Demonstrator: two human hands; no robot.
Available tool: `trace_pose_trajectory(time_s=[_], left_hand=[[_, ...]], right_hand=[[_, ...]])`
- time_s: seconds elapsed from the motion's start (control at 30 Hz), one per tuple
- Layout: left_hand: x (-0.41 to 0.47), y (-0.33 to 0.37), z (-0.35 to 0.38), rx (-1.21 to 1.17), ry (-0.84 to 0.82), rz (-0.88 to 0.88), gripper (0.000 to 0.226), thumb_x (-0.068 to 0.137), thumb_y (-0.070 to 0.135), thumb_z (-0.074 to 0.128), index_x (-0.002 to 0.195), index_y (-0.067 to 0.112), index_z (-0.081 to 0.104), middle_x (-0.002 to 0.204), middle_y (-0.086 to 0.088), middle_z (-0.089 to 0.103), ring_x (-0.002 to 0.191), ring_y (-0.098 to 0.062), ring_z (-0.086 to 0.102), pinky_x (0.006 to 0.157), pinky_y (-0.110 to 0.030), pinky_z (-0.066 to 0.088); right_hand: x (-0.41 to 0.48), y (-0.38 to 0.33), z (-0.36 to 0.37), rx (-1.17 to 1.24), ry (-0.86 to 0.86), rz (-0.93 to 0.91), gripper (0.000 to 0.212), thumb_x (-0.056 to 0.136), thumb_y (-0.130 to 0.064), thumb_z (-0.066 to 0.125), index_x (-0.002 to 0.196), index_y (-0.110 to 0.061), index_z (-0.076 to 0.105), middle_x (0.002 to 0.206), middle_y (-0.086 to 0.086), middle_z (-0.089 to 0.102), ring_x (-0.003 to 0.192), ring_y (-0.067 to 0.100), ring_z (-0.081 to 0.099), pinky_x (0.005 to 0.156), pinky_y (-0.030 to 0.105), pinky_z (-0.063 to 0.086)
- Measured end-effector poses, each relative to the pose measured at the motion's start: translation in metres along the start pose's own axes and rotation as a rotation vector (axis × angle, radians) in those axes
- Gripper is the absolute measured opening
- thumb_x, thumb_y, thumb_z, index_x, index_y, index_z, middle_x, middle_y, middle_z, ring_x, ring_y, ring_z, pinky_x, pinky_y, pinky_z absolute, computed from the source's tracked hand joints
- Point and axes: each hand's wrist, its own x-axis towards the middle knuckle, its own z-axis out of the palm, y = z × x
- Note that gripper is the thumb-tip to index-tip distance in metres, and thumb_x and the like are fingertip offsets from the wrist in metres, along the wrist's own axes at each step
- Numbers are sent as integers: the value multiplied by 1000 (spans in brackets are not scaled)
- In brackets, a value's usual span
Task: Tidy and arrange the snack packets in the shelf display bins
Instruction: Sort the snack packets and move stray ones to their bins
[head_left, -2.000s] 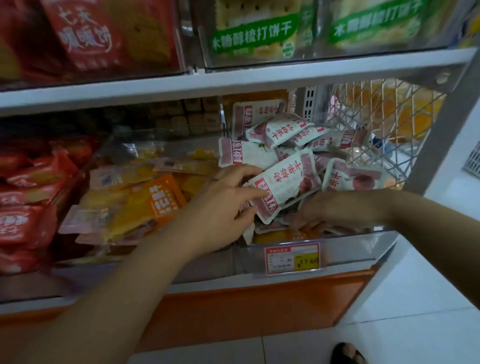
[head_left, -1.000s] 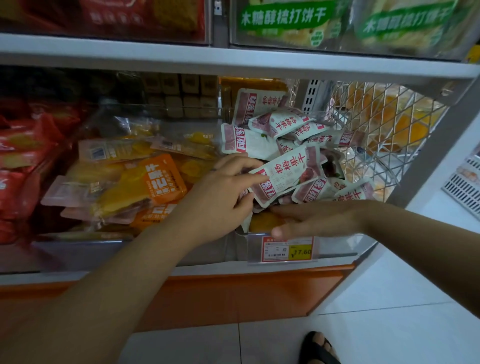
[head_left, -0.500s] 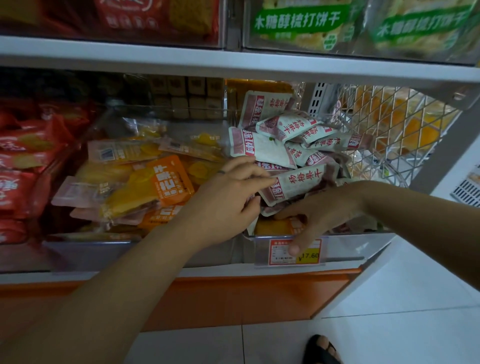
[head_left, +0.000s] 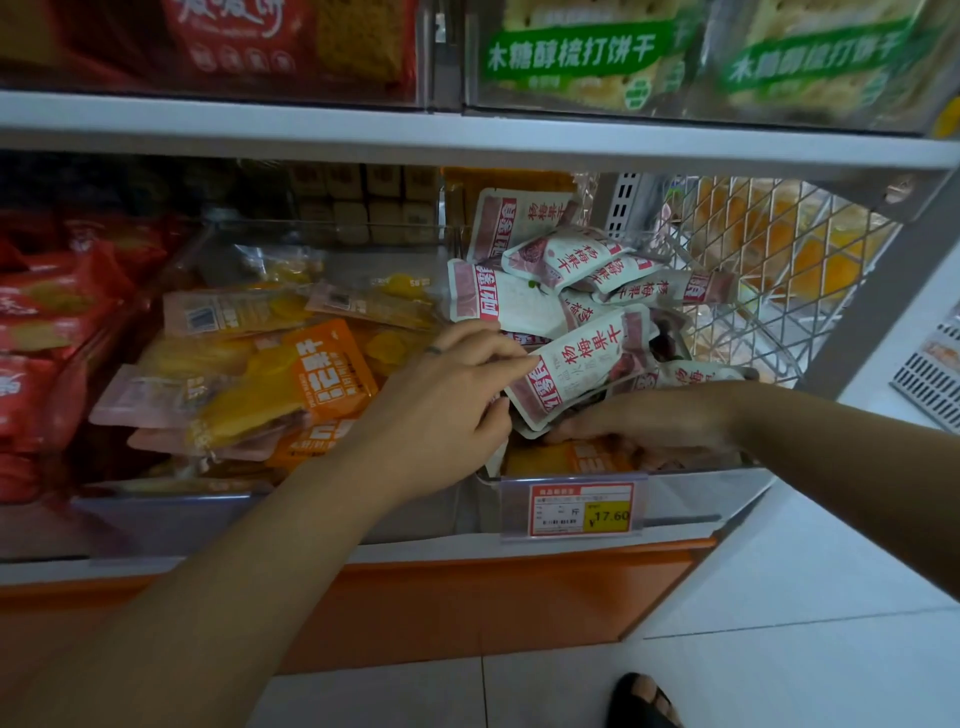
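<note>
A clear display bin (head_left: 691, 493) on the middle shelf holds a loose heap of white-and-pink snack packets (head_left: 545, 270) with red lettering. My left hand (head_left: 441, 405) pinches the lower left corner of the front white-and-pink packet (head_left: 587, 364), which lies tilted on the heap. My right hand (head_left: 649, 415) lies flat, palm down, inside the bin's front, slipped under that packet, its fingertips hidden below it. An orange packet (head_left: 566, 457) lies under my right hand. The bin to the left holds orange and yellow packets (head_left: 317, 374) lying flat.
Red packets (head_left: 47, 322) fill the bin at far left. A wire mesh side panel (head_left: 769, 260) closes the shelf on the right. A price tag (head_left: 582, 509) hangs on the bin front. The upper shelf (head_left: 467, 135) carries cracker packs. My sandalled foot (head_left: 644, 701) stands on white floor tiles.
My right hand rose off the price tag at the bin's front lip and slid back under the front packet. My left hand kept its pinch on that packet.
</note>
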Motion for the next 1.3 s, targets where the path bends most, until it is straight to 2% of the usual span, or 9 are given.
trace_pose_trajectory(time_s=[0.17, 0.3, 0.47, 0.67, 0.73, 0.83, 0.97, 1.17, 1.3], left_hand=[[0, -1, 1, 3, 12, 11, 45, 93, 20, 47, 138, 20, 47, 130, 7, 49, 129, -9, 29, 99, -31, 39], [0, -1, 2, 17, 17, 14, 49, 89, 26, 40, 137, 20, 48, 130, 6, 48, 128, -10, 31, 98, -34, 42], [0, 0, 1, 33, 27, 5, 49, 90, 26, 40, 137, 20, 47, 132, 5, 47, 127, -11, 31, 94, -35, 45], [1, 0, -1, 57, -1, 9, 50, 92, 25, 46, 141, 24, 41, 137, 10, 40, 130, -8, 26, 96, -31, 41], [0, 0, -2, 55, -4, 6, 50, 91, 24, 47, 141, 25, 42, 136, 10, 41, 130, -8, 26, 97, -32, 40], [0, 1, -3, 54, 1, 8, 50, 91, 22, 48, 140, 24, 43, 136, 10, 43, 130, -7, 25, 99, -31, 37], [-1, 3, -7, 28, -36, -15, 52, 94, 28, 47, 144, 28, 35, 141, 13, 38, 132, -5, 20, 106, -30, 32], [-13, 22, -25, -434, 58, -167, 82, 88, 46, 57, 139, 55, -6, 148, 24, 25, 133, 4, 25, 106, -23, 26], [-24, 17, -41, -764, 343, -261, 91, 71, 53, 64, 135, 62, 0, 150, 22, 25, 133, 3, 33, 106, -27, 35]], right_hand=[[0, -4, 0, -80, 80, 39, 39, 90, -31, 59, 124, -45, 49, 129, -1, 53, 117, 27, 53, 99, 46, 47], [0, -7, -2, 26, 131, -18, 43, 84, -26, 67, 124, -36, 54, 120, -21, 50, 116, 5, 48, 99, 22, 40], [-2, -12, -2, -4, 184, -53, 45, 81, -28, 71, 122, -37, 56, 128, -17, 51, 115, 4, 49, 103, 28, 41], [-35, -30, -6, -342, 341, -122, 46, 81, -19, 69, 118, -43, 54, 110, -34, 45, 93, -10, 48, 76, 4, 42], [-53, -37, -8, -470, 394, -140, 50, 82, -15, 68, 114, -49, 52, 104, -43, 39, 88, -19, 43, 76, 0, 37], [-81, -46, -13, -568, 536, -137, 50, 80, -11, 67, 116, -44, 56, 112, -28, 48, 100, -8, 47, 93, 16, 41], [-102, -50, -14, -544, 871, -208, 47, 78, -9, 67, 117, -35, 61, 107, -13, 52, 93, 6, 51, 86, 22, 40], [-78, -52, 16, -251, 1089, -400, 50, 79, -12, 70, 115, -44, 54, 109, -18, 50, 102, -1, 49, 88, 17, 37], [-60, -83, 27, 14, 1098, -593, 50, 81, -12, 70, 114, -46, 53, 117, -17, 49, 108, -1, 50, 91, 25, 47]])
